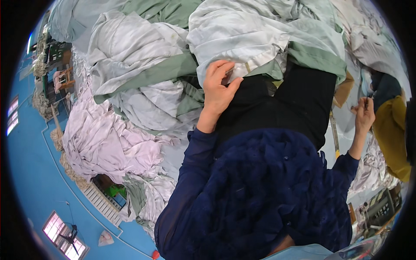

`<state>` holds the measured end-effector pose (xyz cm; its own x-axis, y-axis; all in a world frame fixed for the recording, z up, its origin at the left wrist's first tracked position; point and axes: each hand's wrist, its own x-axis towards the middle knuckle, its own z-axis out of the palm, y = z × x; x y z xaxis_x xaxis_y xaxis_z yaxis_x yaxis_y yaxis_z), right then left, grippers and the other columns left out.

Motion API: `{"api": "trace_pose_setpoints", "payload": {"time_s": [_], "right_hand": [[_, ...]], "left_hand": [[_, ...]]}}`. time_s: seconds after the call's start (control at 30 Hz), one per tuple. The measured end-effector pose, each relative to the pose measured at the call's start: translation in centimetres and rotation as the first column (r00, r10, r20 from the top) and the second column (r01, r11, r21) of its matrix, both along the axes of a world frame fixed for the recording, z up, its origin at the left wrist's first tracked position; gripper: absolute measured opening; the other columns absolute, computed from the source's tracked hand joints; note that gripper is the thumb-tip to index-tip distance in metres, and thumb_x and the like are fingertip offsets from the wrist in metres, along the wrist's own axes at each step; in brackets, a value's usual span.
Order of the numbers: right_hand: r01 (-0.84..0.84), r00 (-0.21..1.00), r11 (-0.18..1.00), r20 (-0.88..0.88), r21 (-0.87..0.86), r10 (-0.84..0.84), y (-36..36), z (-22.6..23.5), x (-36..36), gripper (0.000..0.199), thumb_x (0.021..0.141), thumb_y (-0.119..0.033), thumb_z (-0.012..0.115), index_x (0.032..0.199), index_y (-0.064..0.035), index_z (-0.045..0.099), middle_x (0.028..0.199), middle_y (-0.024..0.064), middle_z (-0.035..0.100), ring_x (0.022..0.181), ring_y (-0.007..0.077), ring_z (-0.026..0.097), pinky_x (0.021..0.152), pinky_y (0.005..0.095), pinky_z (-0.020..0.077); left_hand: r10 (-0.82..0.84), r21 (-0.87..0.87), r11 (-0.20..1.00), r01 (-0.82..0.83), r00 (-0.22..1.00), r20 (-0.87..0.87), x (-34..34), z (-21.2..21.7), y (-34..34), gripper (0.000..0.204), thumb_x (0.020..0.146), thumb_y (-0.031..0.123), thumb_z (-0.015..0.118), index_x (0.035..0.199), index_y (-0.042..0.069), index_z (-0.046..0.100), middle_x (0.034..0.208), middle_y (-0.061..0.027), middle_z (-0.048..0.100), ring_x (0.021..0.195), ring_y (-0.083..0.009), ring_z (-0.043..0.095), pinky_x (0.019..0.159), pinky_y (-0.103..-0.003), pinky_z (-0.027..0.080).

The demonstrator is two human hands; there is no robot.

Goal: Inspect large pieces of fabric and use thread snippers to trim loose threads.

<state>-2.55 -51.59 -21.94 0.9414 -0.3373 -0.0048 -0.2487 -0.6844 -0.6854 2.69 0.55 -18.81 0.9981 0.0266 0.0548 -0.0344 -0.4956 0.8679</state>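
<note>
Over my lap lies a bunched white cloth [236,37] with a grey-green underside [318,58]. At its near hem my left hand [219,89] rests, fingers bent over the cloth and thumb held apart from them. A short tan strip [248,67] shows on the hem beside the fingertips. Out to the right, my right hand [364,116] is raised away from the cloth. Its fingers are closed around a small, thin dark thing, whose kind is too small to tell.
Heaped white and green cloth [138,47] and a pale pinkish pile [112,138] lie on the left. A mustard-yellow cloth [392,134] hangs near my right hand, beside a dark fabric [385,89]. More pale cloth [368,37] is at the far right.
</note>
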Motion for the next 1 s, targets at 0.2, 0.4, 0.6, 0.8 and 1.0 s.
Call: {"api": "trace_pose_setpoints", "payload": {"time_s": [0.2,0.4,0.6,0.8,1.0], "right_hand": [[-0.046,0.983,0.987,0.184,0.154,0.017,4.7,0.0,0.2,0.033,0.099,-0.008,0.057,0.132,-0.0057,0.059,0.113,0.0055,0.068,0.081,0.0051,0.061,0.066,0.0202,0.0484],[-0.555,0.831,0.783,0.222,0.281,0.510,23.7,5.7,5.0,0.026,0.091,0.001,0.064,0.117,-0.0033,0.065,0.094,0.0023,0.064,0.072,0.0088,0.057,0.063,0.0223,0.0464],[-0.701,0.712,0.691,0.234,0.179,0.662,32.8,2.9,7.3,0.029,0.077,-0.015,0.080,0.098,-0.0020,0.064,0.090,0.0111,0.062,0.073,0.0256,0.062,0.063,0.0350,0.0497],[-0.640,0.768,0.734,0.143,0.227,0.625,33.3,-0.4,7.7,0.019,0.081,-0.015,0.075,0.087,-0.0010,0.063,0.076,0.0114,0.062,0.066,0.0254,0.059,0.059,0.0360,0.0453],[-0.504,0.832,0.665,0.105,0.550,0.544,31.9,1.2,7.9,0.013,0.085,-0.010,0.070,0.083,-0.0011,0.060,0.065,-0.0010,0.052,0.059,0.0058,0.045,0.054,0.0242,0.0355]], "left_hand": [[-0.041,0.015,0.999,0.040,0.994,0.103,-1.5,0.3,2.1,0.049,0.069,0.001,0.075,0.116,0.003,0.062,0.119,-0.0114,0.058,0.103,-0.0252,0.060,0.078,-0.033,0.053],[0.014,0.116,0.993,-0.026,0.995,0.098,-3.2,0.1,1.9,0.044,0.068,0.003,0.076,0.109,0.003,0.062,0.114,-0.0121,0.058,0.099,-0.0278,0.059,0.075,-0.034,0.052],[0.040,0.194,0.979,-0.056,0.996,0.082,-3.3,-0.1,0.6,0.038,0.068,0.005,0.077,0.102,0.003,0.060,0.109,-0.0133,0.058,0.095,-0.0300,0.058,0.074,-0.035,0.051],[0.029,0.152,0.987,-0.045,0.994,0.106,-3.0,-0.3,0.4,0.033,0.070,0.001,0.075,0.100,0.002,0.060,0.105,-0.0128,0.059,0.090,-0.0279,0.060,0.073,-0.034,0.051],[0.109,0.018,0.994,-0.111,0.989,0.103,-2.3,0.4,-0.6,0.025,0.073,-0.004,0.071,0.096,0.001,0.063,0.102,-0.0116,0.060,0.085,-0.0240,0.062,0.071,-0.031,0.052]]}}
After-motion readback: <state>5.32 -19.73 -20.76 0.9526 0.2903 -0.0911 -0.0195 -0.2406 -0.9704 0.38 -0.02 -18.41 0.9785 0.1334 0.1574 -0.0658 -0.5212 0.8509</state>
